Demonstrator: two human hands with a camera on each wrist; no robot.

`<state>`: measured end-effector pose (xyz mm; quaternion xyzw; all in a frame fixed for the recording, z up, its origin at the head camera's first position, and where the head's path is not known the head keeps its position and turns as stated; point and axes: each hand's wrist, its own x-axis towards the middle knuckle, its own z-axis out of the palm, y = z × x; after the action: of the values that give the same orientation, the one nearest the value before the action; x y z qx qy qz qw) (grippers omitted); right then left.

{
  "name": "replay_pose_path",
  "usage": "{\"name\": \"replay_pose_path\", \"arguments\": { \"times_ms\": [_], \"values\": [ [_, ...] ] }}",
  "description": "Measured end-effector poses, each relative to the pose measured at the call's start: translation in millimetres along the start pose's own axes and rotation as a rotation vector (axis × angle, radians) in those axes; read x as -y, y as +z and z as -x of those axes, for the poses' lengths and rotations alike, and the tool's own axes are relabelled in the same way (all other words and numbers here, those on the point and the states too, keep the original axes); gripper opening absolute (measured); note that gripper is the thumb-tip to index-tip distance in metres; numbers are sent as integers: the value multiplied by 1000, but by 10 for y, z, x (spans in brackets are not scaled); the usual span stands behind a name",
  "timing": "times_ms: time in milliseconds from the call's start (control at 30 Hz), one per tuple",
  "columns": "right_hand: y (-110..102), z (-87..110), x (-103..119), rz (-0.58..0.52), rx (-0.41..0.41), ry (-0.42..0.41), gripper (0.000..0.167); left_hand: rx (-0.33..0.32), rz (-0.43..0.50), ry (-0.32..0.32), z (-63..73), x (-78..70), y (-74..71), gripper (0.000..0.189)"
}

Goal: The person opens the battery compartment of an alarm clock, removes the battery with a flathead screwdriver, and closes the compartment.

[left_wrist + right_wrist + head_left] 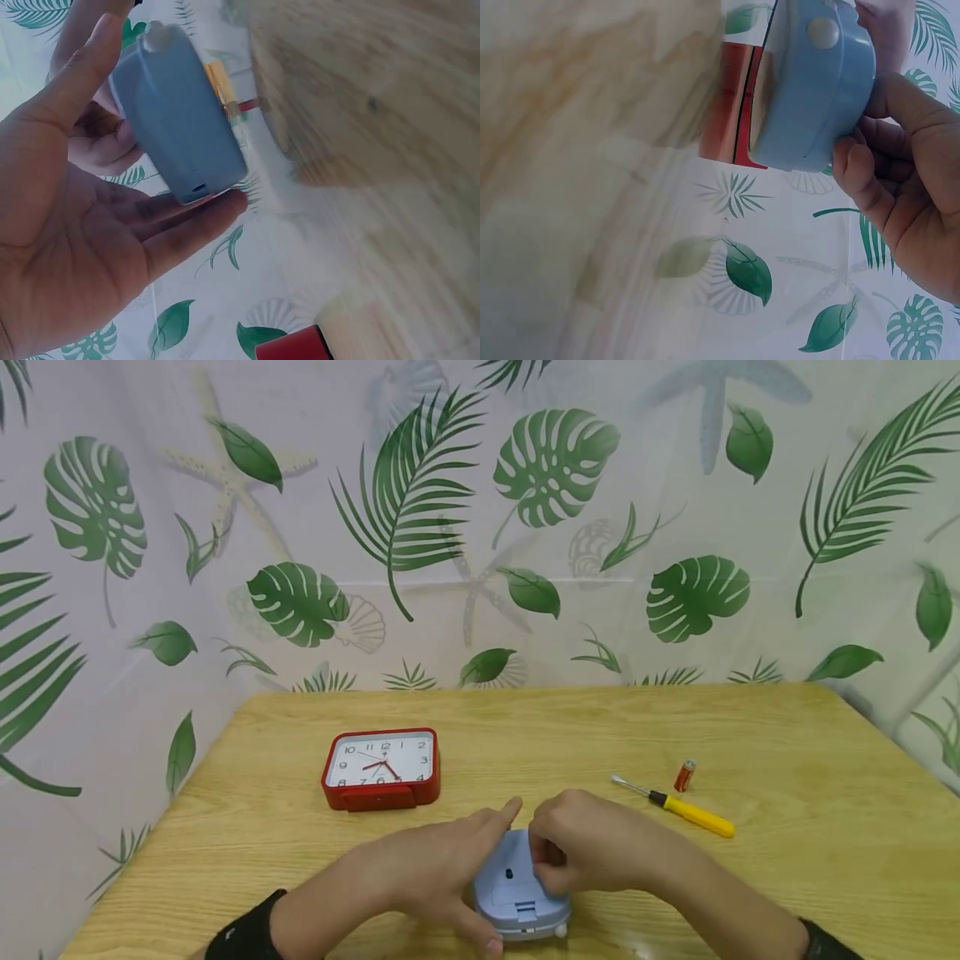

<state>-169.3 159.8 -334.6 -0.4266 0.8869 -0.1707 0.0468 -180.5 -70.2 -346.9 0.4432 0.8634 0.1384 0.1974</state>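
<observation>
A light-blue alarm clock (522, 902) lies back side up near the table's front edge, with a small black knob and a latched cover showing. My left hand (442, 864) spans it from the left, thumb at the near edge and fingers toward the far edge. In the left wrist view, the left hand (97, 225) holds the clock's blue case (176, 120) between thumb and fingers. From the right, my right hand (585, 843) bends its fingers and thumb onto the clock's back. In the right wrist view, the right hand's (907, 165) fingertips grip at the case; what lies between them is hidden.
A red rectangular clock (382, 768) lies face up to the left, beyond the left hand. A screwdriver (693, 812) with a yellow handle lies to the right, beside a small red battery (685, 775). Behind the wooden table (540, 718) hangs a leaf-patterned cloth (442, 643).
</observation>
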Motion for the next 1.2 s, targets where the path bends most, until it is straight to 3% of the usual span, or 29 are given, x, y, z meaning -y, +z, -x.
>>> {"name": "replay_pose_path", "arguments": {
  "times_ms": [100,300,400,500,567,667,800,933,1067,1200],
  "values": [
    [-29,21,-3,-3,-69,0,17,-55,35,23,8,24,-25,124],
    [-124,72,-18,-71,-303,-14,16,-232,225,111,93,69,-184,126],
    [-175,92,-33,-159,-459,-64,19,-364,381,163,102,58,-227,133],
    [-208,95,-31,-276,-600,-115,22,-504,600,215,68,29,-207,134],
    [-212,88,-26,-380,-634,-144,15,-571,744,271,50,7,-174,128],
    [-210,77,-1,-532,-616,-156,12,-651,831,338,56,-32,-154,114],
    [-217,68,41,-610,-594,-203,17,-768,770,385,92,-99,-161,103],
    [-210,79,66,-533,-607,-256,16,-811,678,386,112,-144,-157,103],
    [-224,101,55,-371,-583,-237,14,-803,523,381,103,-121,-182,102],
    [-318,148,-10,-168,-482,-110,12,-725,267,378,129,-21,-249,105]
  ]
}}
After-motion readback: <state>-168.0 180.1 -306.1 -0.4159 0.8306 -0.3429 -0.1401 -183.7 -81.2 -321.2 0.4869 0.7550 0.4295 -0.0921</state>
